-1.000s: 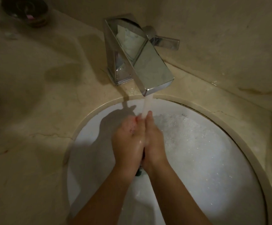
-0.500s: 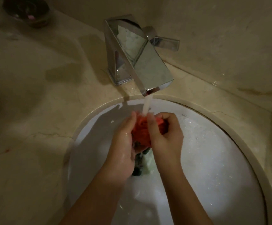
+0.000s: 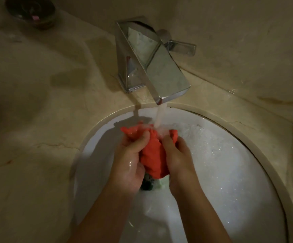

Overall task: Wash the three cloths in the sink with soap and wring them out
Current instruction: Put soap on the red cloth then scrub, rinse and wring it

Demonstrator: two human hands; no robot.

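Head camera view, looking down into a round white sink point(image 3: 238, 181) set in a beige stone tabletop point(image 3: 37, 155). A square chrome faucet point(image 3: 152, 67) pours a stream of water point(image 3: 160, 116) onto a bunched red cloth point(image 3: 153, 155). The left hand point(image 3: 130, 165) and right hand point(image 3: 179, 160) each grip the cloth, fingers curled around it, holding it above the drain. A dark cloth point(image 3: 148, 183) and a pale green cloth point(image 3: 163, 183) lie beneath in the basin. Foam point(image 3: 203, 137) covers the sink's right side.
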